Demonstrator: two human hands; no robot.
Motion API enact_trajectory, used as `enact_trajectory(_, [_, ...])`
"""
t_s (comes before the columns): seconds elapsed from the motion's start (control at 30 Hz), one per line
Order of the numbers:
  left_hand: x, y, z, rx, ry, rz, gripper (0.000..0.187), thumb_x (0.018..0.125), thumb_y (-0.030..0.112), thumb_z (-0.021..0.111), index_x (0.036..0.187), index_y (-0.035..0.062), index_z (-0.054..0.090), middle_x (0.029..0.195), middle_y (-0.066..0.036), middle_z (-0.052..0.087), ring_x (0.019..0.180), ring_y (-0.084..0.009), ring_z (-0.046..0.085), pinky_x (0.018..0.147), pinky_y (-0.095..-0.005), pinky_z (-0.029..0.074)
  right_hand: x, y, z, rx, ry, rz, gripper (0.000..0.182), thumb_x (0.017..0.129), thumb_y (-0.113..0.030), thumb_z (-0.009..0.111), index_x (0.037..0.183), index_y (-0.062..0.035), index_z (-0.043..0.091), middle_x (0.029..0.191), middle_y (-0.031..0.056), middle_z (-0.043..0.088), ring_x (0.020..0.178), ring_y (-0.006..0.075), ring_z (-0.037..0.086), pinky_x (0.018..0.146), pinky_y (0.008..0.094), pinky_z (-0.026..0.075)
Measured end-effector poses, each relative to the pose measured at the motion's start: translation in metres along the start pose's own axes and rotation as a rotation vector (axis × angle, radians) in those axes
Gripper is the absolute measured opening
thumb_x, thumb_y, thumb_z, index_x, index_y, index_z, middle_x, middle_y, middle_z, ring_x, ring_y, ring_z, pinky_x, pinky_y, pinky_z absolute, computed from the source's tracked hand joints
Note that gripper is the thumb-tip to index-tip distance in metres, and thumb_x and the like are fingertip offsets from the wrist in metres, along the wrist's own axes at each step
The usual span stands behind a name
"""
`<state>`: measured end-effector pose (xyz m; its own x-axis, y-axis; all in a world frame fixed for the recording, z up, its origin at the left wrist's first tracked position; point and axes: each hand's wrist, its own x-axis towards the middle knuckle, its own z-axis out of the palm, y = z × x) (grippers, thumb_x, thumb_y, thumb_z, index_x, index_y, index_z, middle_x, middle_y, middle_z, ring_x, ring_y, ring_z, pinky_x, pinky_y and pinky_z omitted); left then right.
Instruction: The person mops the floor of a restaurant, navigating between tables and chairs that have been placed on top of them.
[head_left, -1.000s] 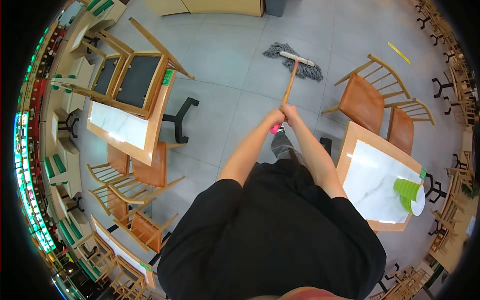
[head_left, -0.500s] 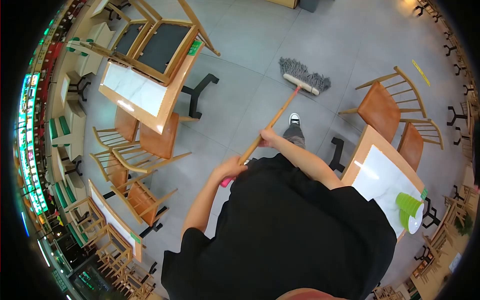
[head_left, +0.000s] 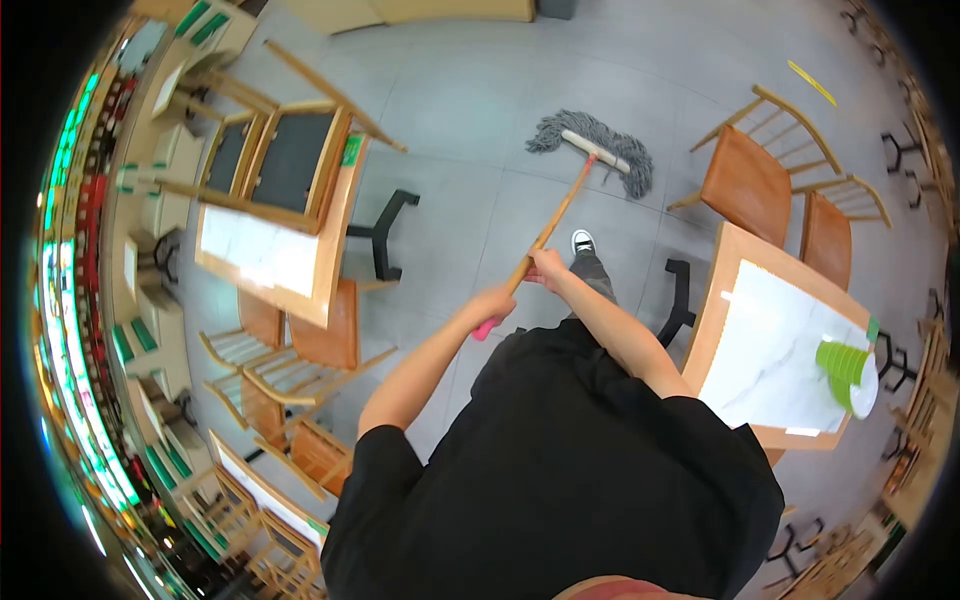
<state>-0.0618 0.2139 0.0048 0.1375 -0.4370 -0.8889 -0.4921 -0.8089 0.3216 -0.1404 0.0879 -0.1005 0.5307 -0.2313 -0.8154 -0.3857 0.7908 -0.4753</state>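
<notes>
A mop (head_left: 562, 212) with a wooden handle slants away from my body. Its grey string head (head_left: 610, 137), clamped in a pale bar, lies spread on the grey tiled floor. Near the pink end of the handle, my left hand (head_left: 490, 304) is closed around the wood. Farther down the shaft my right hand (head_left: 545, 268) also grips it, with its fingers wrapped round. One dark shoe with a white toe (head_left: 582, 241) shows on the floor just beyond my right hand.
To the left stands a table (head_left: 322, 280) with upturned chairs (head_left: 290, 160) on it and brown-seated chairs (head_left: 325, 325) beside it. On the right, another table (head_left: 715, 300) bears stacked green cups (head_left: 843, 362), with brown-seated chairs (head_left: 745, 185) at its far side. Black table feet (head_left: 385, 235) reach onto the floor.
The mop head has swung slightly left and its strings have spread around the bar. My left hand has moved forward and right with the handle end. The whole view has shifted forward.
</notes>
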Motion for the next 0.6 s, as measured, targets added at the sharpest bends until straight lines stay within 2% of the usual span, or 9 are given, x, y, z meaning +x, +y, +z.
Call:
enact_trajectory(0.07, [0.033,0.041,-0.011,-0.046,0.136,0.214,0.022,0.076,0.010,0.044,0.091,-0.0049,0.050,0.066,-0.020,0.060,0.051,-0.0267,0.060,0.046,-0.0400,0.046,-0.012,-0.026,-0.011,0.047,0.068,-0.079,0.023,0.082,-0.015,0.050,0.094,0.0048,0.049,0.082,0.0165,0.058,0.073,0.0290,0.061,0.061,0.0399,0.051])
enact_trajectory(0.13, [0.131,0.059,0.002,0.106,0.158,0.348,0.019,0.079,0.010,0.045,0.091,-0.0033,0.052,0.062,-0.016,0.058,0.047,-0.0225,0.056,0.042,-0.0366,0.044,-0.012,-0.040,-0.031,0.055,0.162,-0.176,0.024,0.080,-0.015,0.051,0.092,0.0058,0.052,0.083,0.0161,0.059,0.074,0.0274,0.061,0.061,0.0385,0.050])
enact_trajectory(0.2, [0.161,0.096,-0.008,-0.044,0.068,0.337,0.018,0.080,0.011,0.045,0.091,-0.0024,0.052,0.060,-0.013,0.056,0.046,-0.0208,0.054,0.041,-0.0350,0.043,0.005,-0.047,-0.066,0.011,0.289,-0.286,0.025,0.078,-0.015,0.052,0.091,0.0066,0.055,0.083,0.0159,0.060,0.075,0.0257,0.061,0.062,0.0373,0.049])
enact_trajectory(0.23, [0.175,0.118,-0.009,-0.126,0.022,0.323,0.018,0.081,0.012,0.045,0.090,-0.0020,0.053,0.060,-0.012,0.055,0.046,-0.0199,0.053,0.041,-0.0342,0.042,-0.004,-0.060,-0.080,0.086,0.300,-0.277,0.027,0.074,-0.013,0.051,0.092,0.0073,0.057,0.085,0.0162,0.061,0.075,0.0247,0.061,0.063,0.0365,0.048])
enact_trajectory(0.3, [0.192,0.149,-0.004,-0.322,-0.053,0.275,0.018,0.083,0.013,0.046,0.090,-0.0010,0.053,0.058,-0.009,0.053,0.045,-0.0181,0.051,0.040,-0.0326,0.042,-0.019,-0.081,-0.100,0.013,0.377,-0.327,0.027,0.074,-0.012,0.051,0.092,0.0071,0.057,0.084,0.0164,0.061,0.075,0.0247,0.061,0.063,0.0358,0.048])
enact_trajectory(0.4, [0.171,0.171,-0.014,-0.433,-0.035,0.205,0.017,0.084,0.016,0.047,0.089,0.0004,0.052,0.056,-0.003,0.047,0.044,-0.0143,0.046,0.039,-0.0289,0.039,0.010,-0.083,-0.123,0.009,0.441,-0.359,0.026,0.074,-0.012,0.049,0.090,0.0071,0.058,0.081,0.0175,0.062,0.075,0.0276,0.062,0.060,0.0338,0.049])
enact_trajectory(0.47, [0.150,0.155,-0.022,-0.534,-0.025,0.224,0.016,0.083,0.017,0.050,0.085,0.0006,0.051,0.056,-0.003,0.047,0.043,-0.0138,0.046,0.039,-0.0290,0.039,0.023,-0.079,-0.115,-0.016,0.516,-0.340,0.026,0.075,-0.013,0.049,0.090,0.0068,0.058,0.079,0.0177,0.061,0.072,0.0290,0.063,0.057,0.0339,0.050])
enact_trajectory(0.5, [0.137,0.139,-0.024,-0.595,-0.015,0.232,0.017,0.083,0.017,0.051,0.083,0.0007,0.050,0.056,-0.003,0.046,0.043,-0.0136,0.045,0.039,-0.0290,0.039,0.018,-0.080,-0.106,-0.035,0.448,-0.263,0.029,0.077,-0.017,0.049,0.093,0.0069,0.055,0.081,0.0181,0.061,0.072,0.0287,0.063,0.058,0.0349,0.051])
enact_trajectory(0.6, [0.081,0.078,-0.026,-0.523,0.017,0.190,0.019,0.083,0.020,0.053,0.080,0.0032,0.046,0.056,-0.002,0.045,0.043,-0.0122,0.044,0.038,-0.0282,0.038,-0.002,-0.087,-0.071,-0.148,0.269,-0.076,0.037,0.083,-0.026,0.049,0.101,0.0067,0.049,0.086,0.0194,0.059,0.071,0.0290,0.063,0.058,0.0371,0.053])
